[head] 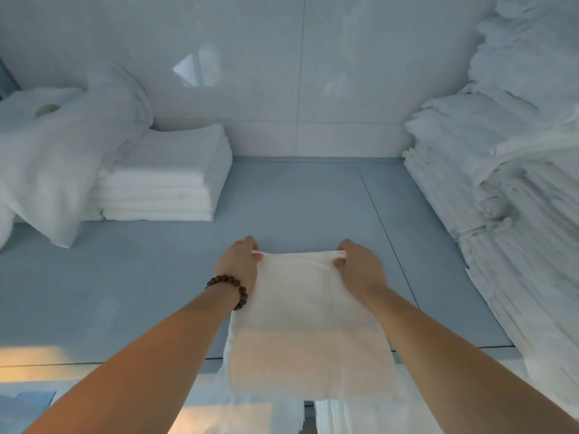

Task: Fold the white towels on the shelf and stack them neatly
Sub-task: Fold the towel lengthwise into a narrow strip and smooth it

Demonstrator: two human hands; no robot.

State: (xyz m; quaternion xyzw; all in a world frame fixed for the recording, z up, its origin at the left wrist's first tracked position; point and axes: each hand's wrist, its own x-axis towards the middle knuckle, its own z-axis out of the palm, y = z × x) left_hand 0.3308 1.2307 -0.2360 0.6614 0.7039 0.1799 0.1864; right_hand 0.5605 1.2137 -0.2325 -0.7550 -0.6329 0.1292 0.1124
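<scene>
Both hands pinch one white towel (308, 324) by its far corners: left hand (239, 264), right hand (360, 267). Beyond the grip lies bare shelf (297, 202); a folded stack (166, 180) sits far left.

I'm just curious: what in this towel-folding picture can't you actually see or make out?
Head view only:
- Fingertips of left hand and right hand: curled behind the top edge of the held towel.
- Tall pile at right: cut off by the frame's edge, layers too blurred to count.
- Crumpled heap at left: cut off, blurred.
- Below the shelf: covered by towel and arms.
</scene>
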